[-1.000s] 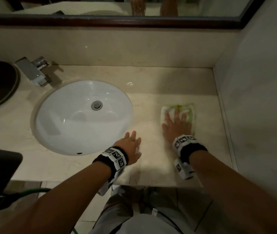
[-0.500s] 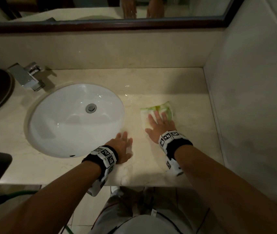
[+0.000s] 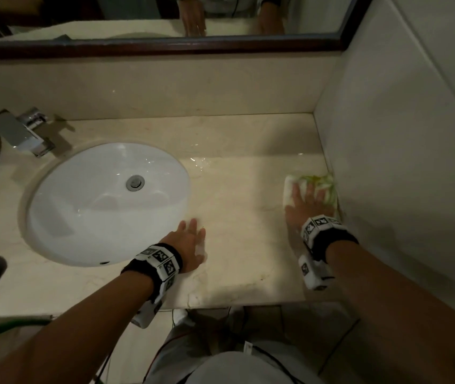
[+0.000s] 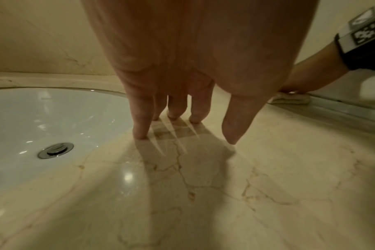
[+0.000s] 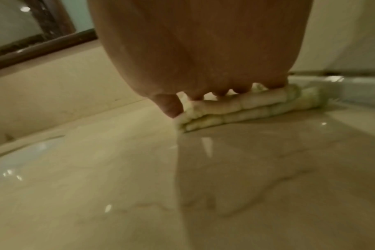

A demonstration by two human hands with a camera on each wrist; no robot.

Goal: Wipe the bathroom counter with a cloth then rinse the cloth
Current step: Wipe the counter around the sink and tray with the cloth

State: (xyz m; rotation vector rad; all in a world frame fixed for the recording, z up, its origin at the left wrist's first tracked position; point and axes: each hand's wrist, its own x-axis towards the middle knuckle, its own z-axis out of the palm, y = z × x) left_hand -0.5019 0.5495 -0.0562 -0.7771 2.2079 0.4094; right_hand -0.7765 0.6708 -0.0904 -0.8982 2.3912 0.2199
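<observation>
cloth (image 3: 321, 182): white, green streaks | counter (image 3: 243, 217): veined beige | sink (image 3: 82, 206): white | mirror frame (image 3: 165, 48): dark brown

A chrome faucet (image 3: 22, 133) stands behind the white basin (image 3: 104, 206), below a dark-framed mirror (image 3: 151, 48).

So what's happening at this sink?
A person is wiping the beige marble counter. Their right hand presses flat on a folded white-and-green cloth at the right-hand wall, while the left hand rests with straight fingers on the counter beside the white oval basin. No rinsing yet.
</observation>
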